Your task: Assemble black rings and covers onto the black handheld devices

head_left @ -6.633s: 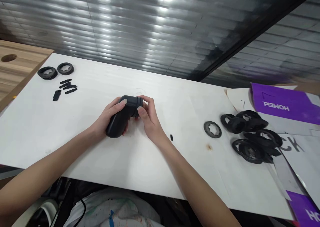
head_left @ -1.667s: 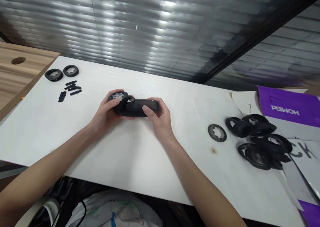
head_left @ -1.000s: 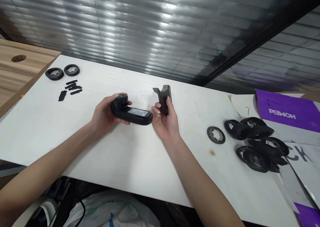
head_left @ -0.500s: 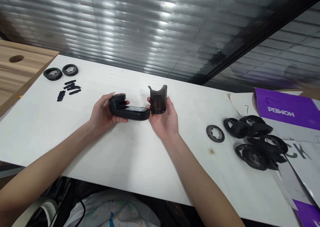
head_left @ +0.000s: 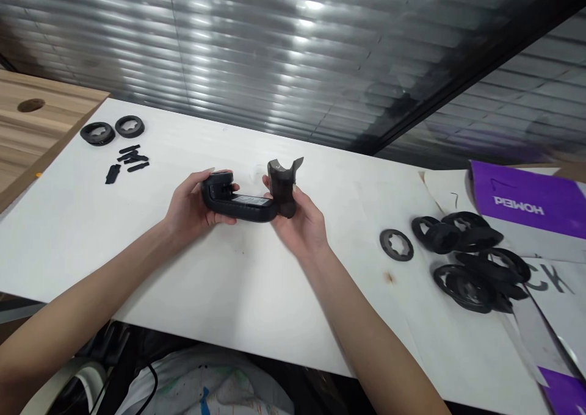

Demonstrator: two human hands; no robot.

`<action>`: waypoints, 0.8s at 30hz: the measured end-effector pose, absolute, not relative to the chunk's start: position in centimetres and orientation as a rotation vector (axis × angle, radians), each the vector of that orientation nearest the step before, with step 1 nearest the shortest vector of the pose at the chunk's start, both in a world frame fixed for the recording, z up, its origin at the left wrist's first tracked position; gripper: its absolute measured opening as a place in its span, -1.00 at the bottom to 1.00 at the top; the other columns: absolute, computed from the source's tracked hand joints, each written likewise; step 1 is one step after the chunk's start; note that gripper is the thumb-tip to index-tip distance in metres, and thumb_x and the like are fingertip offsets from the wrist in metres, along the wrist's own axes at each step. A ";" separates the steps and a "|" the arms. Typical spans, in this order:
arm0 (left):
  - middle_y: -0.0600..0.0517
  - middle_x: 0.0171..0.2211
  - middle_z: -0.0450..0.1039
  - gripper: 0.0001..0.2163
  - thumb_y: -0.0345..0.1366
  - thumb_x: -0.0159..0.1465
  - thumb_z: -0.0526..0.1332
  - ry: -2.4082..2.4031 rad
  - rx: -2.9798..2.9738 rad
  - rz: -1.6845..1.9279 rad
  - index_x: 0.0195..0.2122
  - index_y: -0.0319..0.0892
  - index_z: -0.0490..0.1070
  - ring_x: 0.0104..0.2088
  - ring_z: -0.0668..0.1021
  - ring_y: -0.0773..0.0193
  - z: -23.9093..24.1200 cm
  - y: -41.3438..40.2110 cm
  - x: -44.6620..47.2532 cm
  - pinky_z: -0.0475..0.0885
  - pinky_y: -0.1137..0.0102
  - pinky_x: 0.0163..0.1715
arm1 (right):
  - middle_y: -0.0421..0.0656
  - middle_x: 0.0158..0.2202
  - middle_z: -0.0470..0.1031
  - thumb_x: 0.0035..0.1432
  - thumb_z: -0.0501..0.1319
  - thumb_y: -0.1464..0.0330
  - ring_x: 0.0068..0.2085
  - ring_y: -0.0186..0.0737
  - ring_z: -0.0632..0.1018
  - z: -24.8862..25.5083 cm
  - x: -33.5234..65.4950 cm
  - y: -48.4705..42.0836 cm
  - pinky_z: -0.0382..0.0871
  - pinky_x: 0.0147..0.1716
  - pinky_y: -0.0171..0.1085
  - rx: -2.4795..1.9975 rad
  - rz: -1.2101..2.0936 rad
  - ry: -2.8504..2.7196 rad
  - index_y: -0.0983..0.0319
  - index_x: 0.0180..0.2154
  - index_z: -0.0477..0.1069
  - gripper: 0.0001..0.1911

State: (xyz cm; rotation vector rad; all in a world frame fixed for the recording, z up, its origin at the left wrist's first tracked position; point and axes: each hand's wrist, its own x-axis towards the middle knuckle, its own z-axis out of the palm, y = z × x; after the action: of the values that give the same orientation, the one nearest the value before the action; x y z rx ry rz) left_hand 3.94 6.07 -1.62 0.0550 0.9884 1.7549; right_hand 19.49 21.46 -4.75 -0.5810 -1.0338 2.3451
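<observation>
- My left hand (head_left: 190,204) wraps closed around a black handheld device (head_left: 240,210), its long axis pointing to 3 o'clock.
- My right hand (head_left: 304,229) cradles an upright smoky plastic sleeve (head_left: 280,186), just beside the device's 3 o'clock end.

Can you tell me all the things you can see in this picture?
handheld device: one, black, in the left hand
see-through piece: one, smoky dark, in the right hand
toothed rings: two, black, far left of the table
strips: four, black, below those rings
single ring: one, black, right of the hands
ring pile: several, black, far right
printed card: one, purple, right corner
white table: one, white, under these things
wooden tabletop: one, brown, far left
ribbed panel: one, grey, behind the table
left hand: one, bare, gripping the device
right hand: one, bare, gripping the piece
</observation>
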 end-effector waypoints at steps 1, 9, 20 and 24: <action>-0.15 -0.20 0.64 -0.68 -0.18 0.39 0.24 0.992 0.067 1.756 0.01 -0.29 0.57 -0.38 0.69 0.11 -1.6 6.1 4.0 0.69 0.29 -0.56 | -0.16 -0.01 0.74 0.06 0.59 0.14 -0.27 -0.28 0.62 -4.7 19.5 21.3 0.64 -0.24 -0.30 -0.575 2.330 -1.087 0.12 -0.13 0.71 -0.65; -0.28 -0.05 0.66 -0.66 -0.17 0.38 0.24 1.017 0.138 1.751 0.06 -0.28 0.56 -0.09 0.74 -0.09 -2.0 6.0 3.9 0.71 0.28 -0.51 | -0.12 -0.07 0.78 0.05 0.61 -0.02 -0.02 -0.06 0.73 -4.2 19.1 20.1 0.65 -0.07 -0.18 -0.555 2.178 -1.381 0.09 -0.05 0.73 -0.50; -0.31 0.08 0.64 -0.63 -0.18 0.30 0.31 1.004 0.207 1.722 0.06 -0.25 0.58 0.10 0.70 -0.27 -2.2 5.9 3.8 0.75 0.22 -0.46 | -0.11 -0.31 0.73 0.16 0.41 -0.19 -0.27 0.00 0.75 -4.0 19.0 20.1 0.46 -0.57 -0.26 -0.603 2.241 -1.257 0.17 -0.05 0.68 -0.38; -0.29 0.13 0.64 -0.64 -0.20 0.26 0.33 0.981 0.206 1.724 0.05 -0.21 0.58 0.13 0.70 -0.31 -2.1 5.7 3.7 0.76 0.17 -0.44 | -0.14 -0.22 0.74 0.15 0.45 -0.11 -0.08 0.05 0.77 -4.1 19.0 20.0 0.63 -0.34 -0.20 -0.608 2.183 -1.246 0.13 -0.03 0.66 -0.46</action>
State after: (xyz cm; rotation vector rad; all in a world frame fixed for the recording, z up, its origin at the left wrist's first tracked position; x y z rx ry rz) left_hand 3.69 5.70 -2.12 0.2055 0.9808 1.7236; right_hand 18.99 20.02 -4.06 -0.6080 -1.2457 2.1832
